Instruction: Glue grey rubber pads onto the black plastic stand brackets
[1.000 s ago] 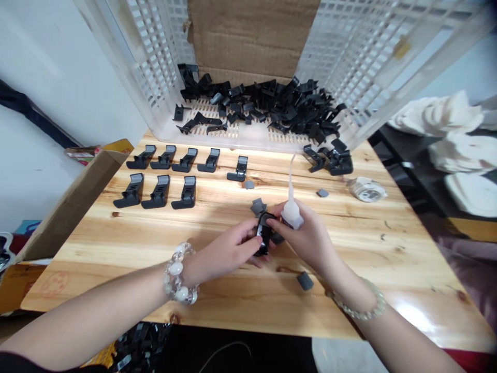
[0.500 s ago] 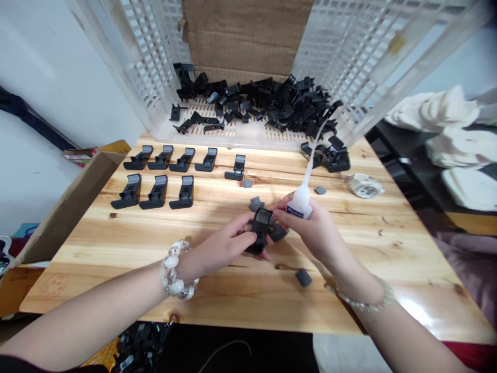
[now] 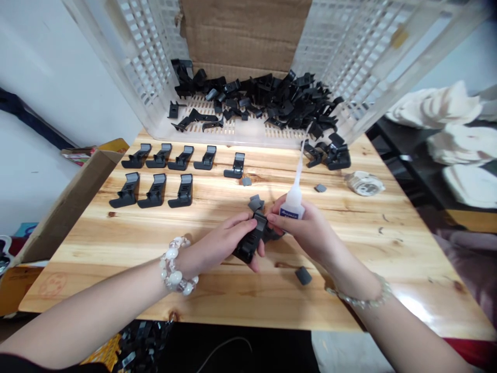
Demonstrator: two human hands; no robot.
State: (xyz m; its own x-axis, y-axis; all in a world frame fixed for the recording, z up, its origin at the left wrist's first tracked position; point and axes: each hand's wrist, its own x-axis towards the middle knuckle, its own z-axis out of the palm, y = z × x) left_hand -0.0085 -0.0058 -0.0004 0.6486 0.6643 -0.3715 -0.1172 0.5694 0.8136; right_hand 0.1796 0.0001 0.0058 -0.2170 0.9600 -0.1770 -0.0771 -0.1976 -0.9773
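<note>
your left hand (image 3: 219,247) is clamped around a black bracket (image 3: 247,243), fingers wrapped across its body, holding it tilted low over the table (image 3: 116,243). it looks like light, stiff plastic with smooth faces, so it may slip if you hold it loosely; the thick body gives you the surest hold. a dark piece (image 3: 273,234) sits just behind it, partly hidden by your fingers.

your right hand (image 3: 308,233) is closed around a squeeze bottle (image 3: 293,206), its fingertips right beside the bracket. the bottle looks light and soft-walled, so a hard squeeze could press out its contents, and its long thin nozzle (image 3: 300,163) rises clear of your hands and looks easy to bend.

small gray pads lie loose nearby: one (image 3: 255,203) just past your fingers, where it could get knocked, and another (image 3: 303,276) near your right hand. further out, black brackets (image 3: 155,185) stand in two rows on the left, and a roll of tape (image 3: 364,183) lies on the right. beyond them, a black heap (image 3: 252,98) fills a plastic crate (image 3: 143,57).
</note>
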